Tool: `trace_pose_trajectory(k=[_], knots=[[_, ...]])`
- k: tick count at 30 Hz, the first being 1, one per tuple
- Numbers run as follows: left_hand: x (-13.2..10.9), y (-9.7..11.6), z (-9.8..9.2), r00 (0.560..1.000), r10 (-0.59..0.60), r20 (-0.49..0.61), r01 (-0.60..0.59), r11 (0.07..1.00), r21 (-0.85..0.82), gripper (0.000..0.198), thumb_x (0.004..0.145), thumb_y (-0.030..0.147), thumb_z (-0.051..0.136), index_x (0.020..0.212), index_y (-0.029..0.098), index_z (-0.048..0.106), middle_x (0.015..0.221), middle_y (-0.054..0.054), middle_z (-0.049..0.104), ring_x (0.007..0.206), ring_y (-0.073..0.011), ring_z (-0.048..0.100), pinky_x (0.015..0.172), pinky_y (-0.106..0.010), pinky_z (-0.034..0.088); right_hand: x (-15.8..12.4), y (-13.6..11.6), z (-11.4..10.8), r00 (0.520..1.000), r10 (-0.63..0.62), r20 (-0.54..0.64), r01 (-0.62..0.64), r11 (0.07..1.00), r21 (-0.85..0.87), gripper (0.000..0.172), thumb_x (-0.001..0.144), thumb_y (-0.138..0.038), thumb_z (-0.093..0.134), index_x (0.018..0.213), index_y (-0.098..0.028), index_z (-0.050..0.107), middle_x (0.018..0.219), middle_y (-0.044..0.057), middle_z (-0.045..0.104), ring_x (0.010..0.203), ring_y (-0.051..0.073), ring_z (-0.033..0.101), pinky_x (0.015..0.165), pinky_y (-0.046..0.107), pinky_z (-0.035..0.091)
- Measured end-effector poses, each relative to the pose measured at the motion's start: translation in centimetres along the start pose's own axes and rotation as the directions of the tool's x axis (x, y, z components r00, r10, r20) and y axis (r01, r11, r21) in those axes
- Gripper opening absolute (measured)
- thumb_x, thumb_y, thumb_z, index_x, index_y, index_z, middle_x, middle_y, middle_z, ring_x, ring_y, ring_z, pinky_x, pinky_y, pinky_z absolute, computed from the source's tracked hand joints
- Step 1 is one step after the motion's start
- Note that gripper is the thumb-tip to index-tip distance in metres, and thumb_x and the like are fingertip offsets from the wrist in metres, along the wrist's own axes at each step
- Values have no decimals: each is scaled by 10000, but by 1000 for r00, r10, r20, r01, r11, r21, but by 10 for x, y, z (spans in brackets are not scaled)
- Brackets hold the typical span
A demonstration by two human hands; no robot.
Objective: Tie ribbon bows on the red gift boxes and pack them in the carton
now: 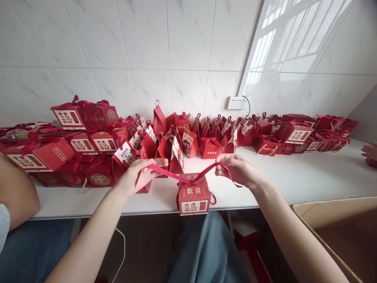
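Observation:
A red gift box (194, 196) with white and gold lettering stands at the front edge of the white table. From its top a red ribbon (168, 172) spreads out to both sides, crossed or knotted at the middle of the lid. My left hand (141, 175) pinches one end of this ribbon, to the left of the box. The other end is gripped by my right hand (240, 169), with a loose tail hanging below the fingers. A dark red cord shows at the box's right side.
Stacked red boxes (88, 118) line the table's left, with smaller peaked boxes (188, 143) behind the middle and more boxes (296, 133) at right. A cardboard carton (332, 212) stands front right. Other people's arm (17, 188) and hand (369, 151) show at the sides.

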State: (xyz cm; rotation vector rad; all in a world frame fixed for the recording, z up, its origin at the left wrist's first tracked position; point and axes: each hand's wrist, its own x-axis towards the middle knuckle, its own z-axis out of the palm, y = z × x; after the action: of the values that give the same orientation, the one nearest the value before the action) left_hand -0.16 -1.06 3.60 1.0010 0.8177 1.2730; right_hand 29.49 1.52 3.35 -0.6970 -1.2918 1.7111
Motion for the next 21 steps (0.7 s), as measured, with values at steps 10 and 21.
trace_pose_trajectory(k=[10, 21], knots=[[13, 2, 76, 976, 208, 56, -206, 978, -44, 336, 733, 417, 569, 814, 128, 721, 960, -109, 719, 997, -261, 623, 879, -365, 480, 17, 4, 70, 963, -251, -93, 225, 947, -229, 322, 643, -440, 746, 698, -151, 613, 547, -25, 583, 429, 69, 462, 426, 215, 359], [12, 1, 80, 899, 397, 184, -433, 870, 237, 353, 797, 304, 590, 1128, 208, 664, 1288, -70, 592, 1260, -278, 477, 1066, -390, 347, 29, -14, 75, 915, -384, -126, 347, 906, -242, 356, 673, -495, 714, 682, -172, 564, 457, -88, 375, 427, 49, 262, 412, 206, 190]])
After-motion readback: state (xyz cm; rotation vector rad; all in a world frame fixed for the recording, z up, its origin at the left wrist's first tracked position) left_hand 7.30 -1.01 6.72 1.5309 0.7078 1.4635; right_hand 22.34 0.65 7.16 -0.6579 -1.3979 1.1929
